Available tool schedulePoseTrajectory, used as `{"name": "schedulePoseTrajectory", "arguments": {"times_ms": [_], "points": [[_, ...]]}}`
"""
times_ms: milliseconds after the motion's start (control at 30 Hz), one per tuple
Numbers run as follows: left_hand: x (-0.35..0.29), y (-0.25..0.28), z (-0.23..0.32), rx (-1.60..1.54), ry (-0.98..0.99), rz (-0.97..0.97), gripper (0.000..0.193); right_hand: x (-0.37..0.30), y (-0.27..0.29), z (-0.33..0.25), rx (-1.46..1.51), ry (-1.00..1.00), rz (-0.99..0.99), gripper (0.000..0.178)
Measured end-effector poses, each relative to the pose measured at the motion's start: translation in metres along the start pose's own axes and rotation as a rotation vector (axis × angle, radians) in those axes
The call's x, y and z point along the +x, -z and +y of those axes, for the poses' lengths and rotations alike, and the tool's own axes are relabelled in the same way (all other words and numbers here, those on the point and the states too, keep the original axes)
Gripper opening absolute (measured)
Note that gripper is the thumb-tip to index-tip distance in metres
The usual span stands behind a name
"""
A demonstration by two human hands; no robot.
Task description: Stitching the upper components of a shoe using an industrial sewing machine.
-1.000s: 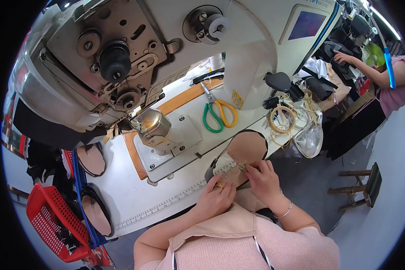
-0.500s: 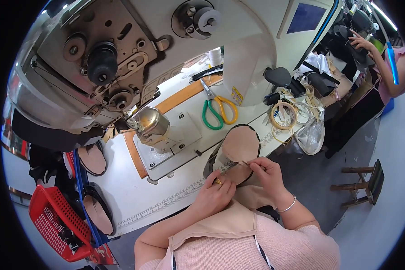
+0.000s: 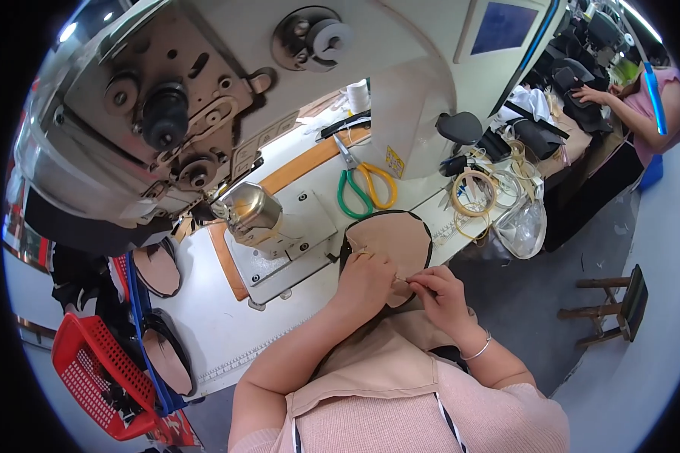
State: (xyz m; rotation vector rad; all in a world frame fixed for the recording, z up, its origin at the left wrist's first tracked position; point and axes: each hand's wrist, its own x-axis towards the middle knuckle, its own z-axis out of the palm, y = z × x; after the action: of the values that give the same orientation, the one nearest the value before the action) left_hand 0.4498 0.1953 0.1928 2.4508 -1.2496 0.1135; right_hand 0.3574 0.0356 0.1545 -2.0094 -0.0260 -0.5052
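Observation:
A black-edged shoe upper with a beige sole piece (image 3: 404,238) rests at the front edge of the white sewing machine table, close to my body. My left hand (image 3: 366,283) lies over its left side, fingers curled and closed on it. At the lower right of the beige piece, my right hand (image 3: 438,294) is closed in a pinch. A thin pale thing (image 3: 401,279) shows at its fingertips, too small to name. Green-and-yellow-handled scissors (image 3: 364,185) lie on the table just beyond the shoe.
A large sewing machine (image 3: 415,98) stands over the table, its metal-capped post (image 3: 253,208) at centre left. Two similar shoe uppers (image 3: 162,351) lie on the left by a red basket (image 3: 102,370). Tape rolls (image 3: 474,194) sit at right, near a wooden stool (image 3: 619,306) and another person (image 3: 642,113).
My left hand has moved up and over the shoe, which has turned so more of its beige face shows. My right hand has shifted slightly down and left, still pinching.

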Motion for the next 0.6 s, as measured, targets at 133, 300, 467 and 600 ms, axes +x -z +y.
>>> {"name": "schedulePoseTrajectory", "arguments": {"times_ms": [133,300,467,600], "points": [[-0.001,-0.001,0.000,-0.139,0.010,0.043,0.010,0.004,0.006,-0.005,-0.140,0.100,0.028,0.014],[0.001,0.003,0.002,-0.132,0.038,0.019,0.007,0.011,0.002,-0.017,-0.365,0.178,0.033,0.013],[0.002,0.007,0.004,-0.153,0.057,-0.009,0.006,0.014,-0.005,-0.011,-0.385,0.204,-0.014,0.015],[-0.001,0.016,0.004,-0.211,0.111,0.009,0.008,0.012,-0.004,-0.014,-0.329,0.181,0.044,0.015]]}}
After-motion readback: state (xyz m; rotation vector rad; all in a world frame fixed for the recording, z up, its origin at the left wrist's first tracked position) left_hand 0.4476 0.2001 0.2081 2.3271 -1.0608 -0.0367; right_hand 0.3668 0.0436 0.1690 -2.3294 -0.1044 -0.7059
